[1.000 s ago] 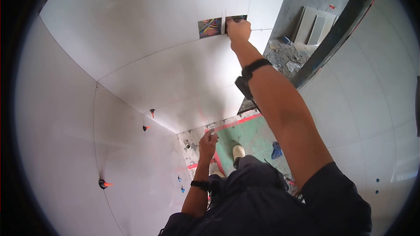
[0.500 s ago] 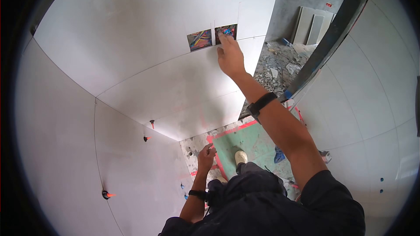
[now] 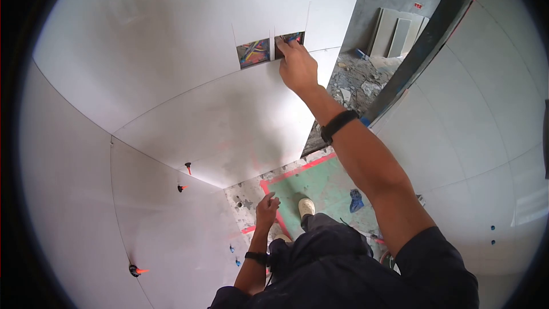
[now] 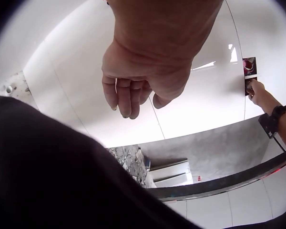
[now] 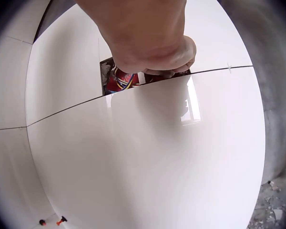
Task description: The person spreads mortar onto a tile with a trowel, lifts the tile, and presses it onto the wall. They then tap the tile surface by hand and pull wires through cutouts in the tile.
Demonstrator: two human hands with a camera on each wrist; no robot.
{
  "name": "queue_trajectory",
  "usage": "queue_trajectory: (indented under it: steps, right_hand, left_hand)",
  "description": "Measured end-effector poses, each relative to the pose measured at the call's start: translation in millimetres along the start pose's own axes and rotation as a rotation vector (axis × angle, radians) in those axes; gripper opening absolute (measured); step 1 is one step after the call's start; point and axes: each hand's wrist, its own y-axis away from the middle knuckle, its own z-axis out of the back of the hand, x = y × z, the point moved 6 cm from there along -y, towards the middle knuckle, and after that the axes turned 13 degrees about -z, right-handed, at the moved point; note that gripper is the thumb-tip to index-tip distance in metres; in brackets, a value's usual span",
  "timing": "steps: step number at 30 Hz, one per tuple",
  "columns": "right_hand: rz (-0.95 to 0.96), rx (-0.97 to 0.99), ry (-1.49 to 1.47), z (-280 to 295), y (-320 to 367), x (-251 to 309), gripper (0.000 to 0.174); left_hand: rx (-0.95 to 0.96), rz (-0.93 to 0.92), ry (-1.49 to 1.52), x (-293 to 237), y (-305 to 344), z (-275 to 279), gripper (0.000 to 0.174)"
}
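Note:
My right hand [image 3: 299, 67] reaches up to the right one of two square cutouts in a glossy white tiled wall [image 3: 189, 103]. Its fingertips go in at the right cutout [image 3: 299, 36], where bits of coloured wire show. What the fingers hold in there, I cannot tell. Beside it, across a narrow strip of tile, the left cutout [image 3: 253, 52] is full of coloured wires; the right wrist view shows a red box [image 5: 125, 78] behind them. Low down by my body hangs my left hand [image 4: 143, 71], fingers loosely bent and holding nothing.
Black-and-orange pipe plugs [image 3: 135, 270] stick out of the left wall. A doorway on the right opens onto rubble [image 3: 354, 83] and leaning boards [image 3: 392, 33]. Green floor sheeting [image 3: 320, 183] edged with red tape lies underfoot, with a blue item [image 3: 355, 200] on it.
My right hand drew back from the right cutout, showing its wires, then moved its fingers into it again. My left hand stays low, little changed. The head view has shifted slightly.

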Motion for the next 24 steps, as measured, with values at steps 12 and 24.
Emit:
queue_trajectory:
  steps: [12,24]
  right_hand:
    - [0.119,0.084,0.008,10,8,1,0.049]
    - [-0.600,0.783,-1.432,-58,64,12,0.063]
  left_hand:
    - [0.101,-0.092,-0.154,-57,-3,-15,0.043]
    - [-0.137,0.140,-0.311,-38,14,55,0.041]
